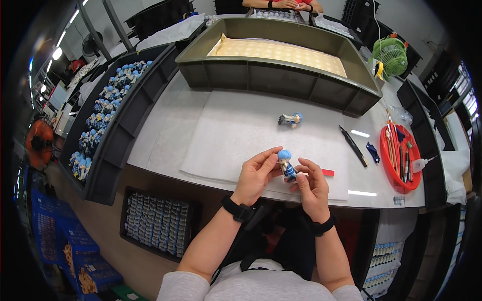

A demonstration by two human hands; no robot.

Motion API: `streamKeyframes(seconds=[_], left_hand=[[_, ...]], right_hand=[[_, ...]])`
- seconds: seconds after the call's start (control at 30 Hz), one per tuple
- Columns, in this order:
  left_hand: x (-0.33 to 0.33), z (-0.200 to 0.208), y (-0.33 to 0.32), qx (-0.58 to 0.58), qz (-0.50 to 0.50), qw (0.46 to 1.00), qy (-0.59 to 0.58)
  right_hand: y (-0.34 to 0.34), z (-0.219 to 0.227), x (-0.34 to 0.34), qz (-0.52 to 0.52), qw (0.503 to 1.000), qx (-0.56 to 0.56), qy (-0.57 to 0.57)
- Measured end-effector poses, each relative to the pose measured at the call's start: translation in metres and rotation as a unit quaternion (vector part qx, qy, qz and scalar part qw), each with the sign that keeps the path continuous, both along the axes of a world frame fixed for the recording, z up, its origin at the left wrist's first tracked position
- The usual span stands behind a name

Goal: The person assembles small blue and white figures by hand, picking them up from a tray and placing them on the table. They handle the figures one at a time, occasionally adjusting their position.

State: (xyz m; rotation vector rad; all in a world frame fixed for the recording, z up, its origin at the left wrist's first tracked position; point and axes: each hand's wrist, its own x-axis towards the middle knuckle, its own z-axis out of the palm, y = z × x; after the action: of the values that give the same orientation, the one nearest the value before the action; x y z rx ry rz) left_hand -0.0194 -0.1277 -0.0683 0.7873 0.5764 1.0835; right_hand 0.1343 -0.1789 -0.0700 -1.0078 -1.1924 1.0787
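Between my hands, above the near part of a white foam sheet, stands a small figurine [285, 161] with light-blue hair and a blue-and-white outfit. My left hand [257, 173] pinches it from the left with thumb and fingers. My right hand [312, 185] closes on its lower part from the right, thumb in front. A red strip [328, 173] shows just beside my right fingers; the rest of it is hidden behind them. Farther off on the foam sheet [231, 125] a second blue-haired figurine [290, 119] lies on its side.
A large grey-green bin [306, 83] with a yellowish padded sheet stands at the back. At left, a black crate [130, 113] holds many figurines. A black pen-like tool [354, 145] and a red tray [385, 165] of brushes lie right. Another person's hands [293, 5] work beyond.
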Motion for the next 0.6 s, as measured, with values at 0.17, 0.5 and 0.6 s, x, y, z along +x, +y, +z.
streamKeyframes(seconds=[0.17,0.5,0.6], left_hand=[[0.0024,-0.0022,-0.0044,0.068,0.023,0.993,0.094],[0.0008,-0.0085,-0.0028,0.058,0.025,0.996,0.058],[0.0002,-0.0085,-0.0026,0.057,0.019,0.997,0.057]], right_hand=[[0.0045,-0.0079,0.0026,-0.042,0.987,0.096,-0.123],[0.0045,-0.0059,0.0012,-0.057,0.991,0.067,-0.099],[0.0045,-0.0080,0.0014,-0.054,0.992,0.062,-0.093]])
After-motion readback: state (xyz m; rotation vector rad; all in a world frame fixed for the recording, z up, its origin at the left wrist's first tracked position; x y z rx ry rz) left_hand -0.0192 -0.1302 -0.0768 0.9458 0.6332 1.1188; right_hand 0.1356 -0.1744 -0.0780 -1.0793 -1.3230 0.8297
